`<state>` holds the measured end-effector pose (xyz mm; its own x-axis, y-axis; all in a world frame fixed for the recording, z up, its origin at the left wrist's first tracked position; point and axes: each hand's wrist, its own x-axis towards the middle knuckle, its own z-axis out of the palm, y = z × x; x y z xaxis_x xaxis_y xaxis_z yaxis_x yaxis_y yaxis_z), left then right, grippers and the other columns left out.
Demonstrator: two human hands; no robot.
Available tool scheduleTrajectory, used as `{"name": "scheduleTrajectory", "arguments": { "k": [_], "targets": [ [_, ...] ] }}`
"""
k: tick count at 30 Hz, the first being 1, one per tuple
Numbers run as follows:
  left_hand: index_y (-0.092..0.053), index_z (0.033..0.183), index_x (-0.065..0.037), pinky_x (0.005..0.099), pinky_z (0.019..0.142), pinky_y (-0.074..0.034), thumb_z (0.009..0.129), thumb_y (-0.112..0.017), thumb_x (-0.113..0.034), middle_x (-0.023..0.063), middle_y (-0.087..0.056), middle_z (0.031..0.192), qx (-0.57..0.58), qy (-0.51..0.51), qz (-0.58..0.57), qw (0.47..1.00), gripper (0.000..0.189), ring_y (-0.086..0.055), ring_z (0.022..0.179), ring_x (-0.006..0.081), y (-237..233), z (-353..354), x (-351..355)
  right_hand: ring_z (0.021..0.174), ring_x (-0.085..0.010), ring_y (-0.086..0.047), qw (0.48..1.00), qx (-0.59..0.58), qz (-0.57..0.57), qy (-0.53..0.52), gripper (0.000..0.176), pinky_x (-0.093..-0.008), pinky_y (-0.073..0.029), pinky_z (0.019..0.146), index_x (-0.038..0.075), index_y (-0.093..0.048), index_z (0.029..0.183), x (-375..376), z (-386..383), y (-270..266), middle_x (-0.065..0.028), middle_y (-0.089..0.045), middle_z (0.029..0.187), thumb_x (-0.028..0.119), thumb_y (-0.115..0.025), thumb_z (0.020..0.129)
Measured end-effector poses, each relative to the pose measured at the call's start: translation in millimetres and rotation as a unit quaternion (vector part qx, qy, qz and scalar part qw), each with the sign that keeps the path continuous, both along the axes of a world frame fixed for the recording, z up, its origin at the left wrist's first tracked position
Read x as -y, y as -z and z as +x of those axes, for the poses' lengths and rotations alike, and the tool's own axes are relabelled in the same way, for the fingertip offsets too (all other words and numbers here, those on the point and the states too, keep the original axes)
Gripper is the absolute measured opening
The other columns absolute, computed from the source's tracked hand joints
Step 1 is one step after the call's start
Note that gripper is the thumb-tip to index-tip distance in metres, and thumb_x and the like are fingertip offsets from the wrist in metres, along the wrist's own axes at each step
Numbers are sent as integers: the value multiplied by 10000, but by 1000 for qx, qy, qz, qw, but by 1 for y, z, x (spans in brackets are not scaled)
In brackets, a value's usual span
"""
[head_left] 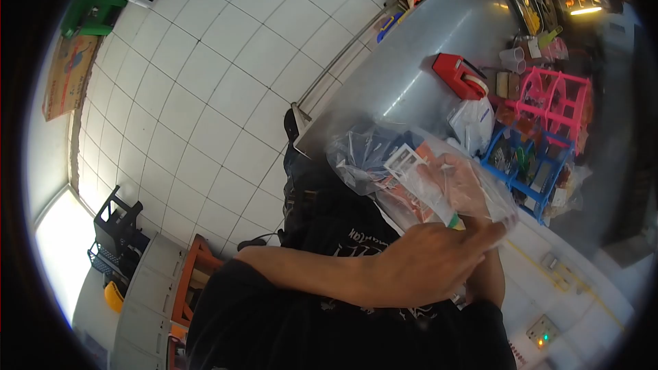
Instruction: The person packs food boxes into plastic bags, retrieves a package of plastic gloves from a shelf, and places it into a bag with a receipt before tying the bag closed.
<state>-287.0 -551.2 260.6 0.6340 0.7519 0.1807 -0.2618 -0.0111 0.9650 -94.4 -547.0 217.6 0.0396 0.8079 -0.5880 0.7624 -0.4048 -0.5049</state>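
A clear plastic bag (356, 164) lies bunched across the counter's near edge, with red and dark blue items showing through it. My right hand (462, 185) is inside the bag, fingers curled around a white printed packet (418, 175) with a green corner. My left hand (439, 257) crosses in front of my right wrist, its fingers closed on the bag's edge. The left fingertips are partly blurred.
On the metal counter (391, 89) stand a red tape dispenser (459, 75), a white plastic packet (473, 123), a blue basket (541, 202), a pink basket (579, 109) and clear cups (513, 59). A socket (543, 332) sits at lower right; black stools (116, 226) stand left.
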Motion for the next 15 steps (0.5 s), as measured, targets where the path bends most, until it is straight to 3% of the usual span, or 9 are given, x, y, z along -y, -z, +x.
{"name": "scheduleTrajectory", "arguments": {
  "k": [4, 7, 8, 9, 10, 11, 12, 13, 15],
  "targets": [
    [-410, 1358, 42, 366, 517, -481, 890, -625, -78, 137, -607, 687, -1, 14, 26, 1000, 529, -612, 557, 276, 0, 12, 4, 655, -142, -580, 958, -194, 10, 213, 372, -318, -464, 607, 24, -658, 846, 2, -12, 12, -63, -641, 725, 342, -827, 755],
    [-430, 1354, 3, 439, 651, -496, 846, -685, -128, 115, -620, 805, -4, 40, 13, 999, 583, -633, 697, 290, 3, 11, 3, 649, -144, -579, 878, -313, 14, 362, 378, -321, -463, 598, 22, -649, 839, 2, -20, 23, -62, -638, 718, 343, -827, 753],
    [-448, 1335, -20, 492, 741, -463, 798, -726, -149, 116, -606, 918, -47, -54, 85, 994, 619, -615, 829, 307, 9, 9, 0, 697, -204, -613, 975, -105, 192, 43, 297, -328, -488, 627, 54, -647, 911, 1, -13, 28, -69, -628, 829, 308, -761, 808],
    [-467, 1316, -42, 546, 832, -429, 749, -768, -171, 118, -592, 1030, -90, -146, 156, 973, 655, -596, 961, 323, 15, 7, -1, 744, -263, -648, 891, 124, 334, -283, 227, -335, -513, 656, 86, -645, 984, -1, -9, 31, -75, -618, 941, 273, -696, 863],
    [-496, 1272, -65, 569, 878, -382, 702, -793, -175, 125, -546, 1119, -131, -162, 119, 971, 652, -542, 1047, 336, 32, 9, 5, 744, -263, -648, 891, 125, 335, -281, 227, -335, -513, 656, 86, -645, 984, -6, -12, 29, -75, -618, 941, 273, -696, 863],
    [-524, 1227, -88, 593, 925, -334, 655, -819, -180, 132, -500, 1207, -171, -179, 84, 965, 650, -488, 1134, 350, 55, 12, 13, 751, -266, -644, 968, 175, 119, -133, 279, -336, -516, 653, 96, -634, 1016, -12, -17, 25, -76, -604, 1007, 319, -696, 861],
    [-550, 1179, -96, 569, 949, -342, 631, -802, -171, 138, -485, 1223, -211, -196, 68, 955, 607, -471, 1157, 356, 72, 15, 11, 758, -269, -641, 972, 209, -106, 26, 331, -337, -518, 650, 105, -622, 1048, -14, -19, 21, -78, -590, 1074, 366, -697, 858],
    [-576, 1131, -104, 546, 973, -349, 608, -785, -161, 145, -469, 1239, -251, -213, 52, 943, 566, -453, 1180, 363, 88, 18, 9, 758, -269, -641, 972, 207, -103, 30, 331, -337, -518, 650, 105, -622, 1048, -5, -14, 28, -78, -590, 1074, 366, -697, 858],
    [-578, 1122, -100, 529, 962, -354, 616, -779, -154, 147, -474, 1234, -250, -205, 64, 944, 547, -456, 1175, 366, 127, 20, 22, 748, -303, -637, 959, 213, 120, -145, 375, -360, -529, 666, 93, -620, 1026, 17, 2, 50, -78, -615, 1067, 384, -737, 821]
  ]
}}
